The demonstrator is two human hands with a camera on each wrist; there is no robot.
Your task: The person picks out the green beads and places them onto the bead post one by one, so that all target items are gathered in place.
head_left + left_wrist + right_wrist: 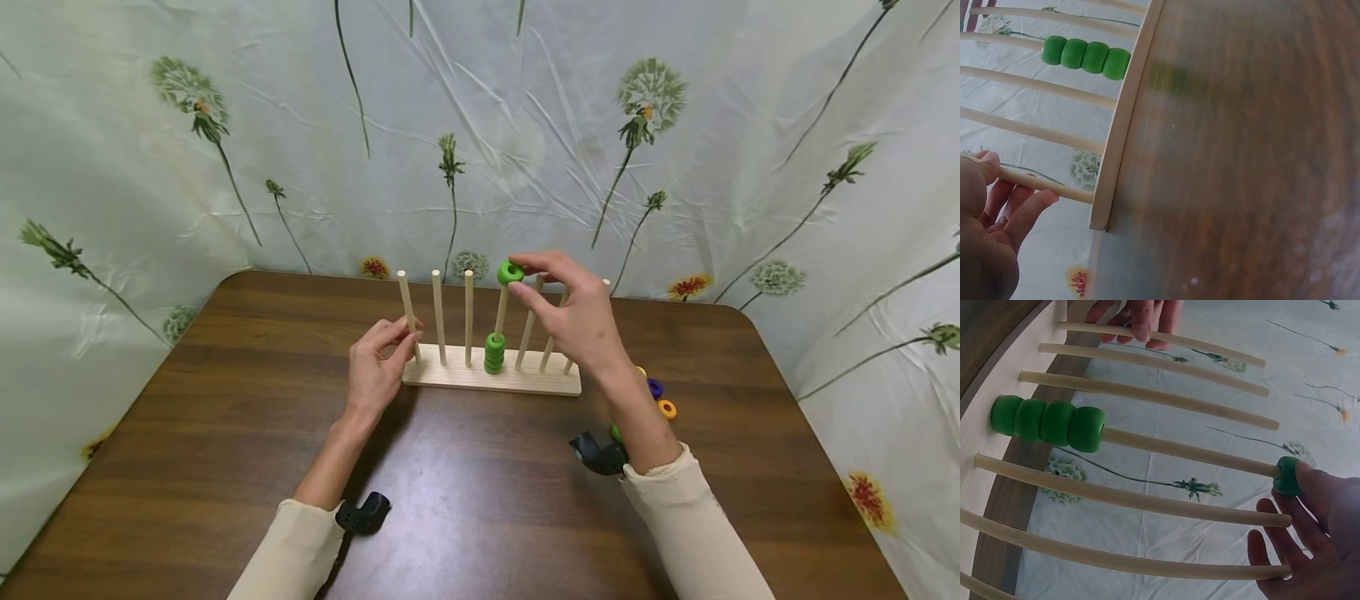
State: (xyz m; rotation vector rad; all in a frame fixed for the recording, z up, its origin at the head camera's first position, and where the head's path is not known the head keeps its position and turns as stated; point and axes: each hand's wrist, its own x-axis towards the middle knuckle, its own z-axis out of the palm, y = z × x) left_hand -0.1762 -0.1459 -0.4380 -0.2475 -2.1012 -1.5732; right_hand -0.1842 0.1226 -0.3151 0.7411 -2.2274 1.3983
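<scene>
A pale wooden stand (457,379) with several upright pegs sits on the table. Around its leftmost peg (1047,184) my left hand (375,371) curls thumb and fingers. My right hand (581,321) pinches a green bead (508,273) between thumb and index finger, at the tip of the middle peg (1191,452). In the right wrist view the bead (1287,477) meets the end of that peg, while the other fingers spread near the tips of neighbouring pegs. Several green beads (493,354) are stacked at the bottom of the same middle peg.
Loose beads lie right of the stand, partly behind my right forearm: a purple one (656,388), an orange one (667,409), a green one (617,432) and a yellow one (641,372). Behind the brown table (465,517) hangs a flower-printed cloth (525,150).
</scene>
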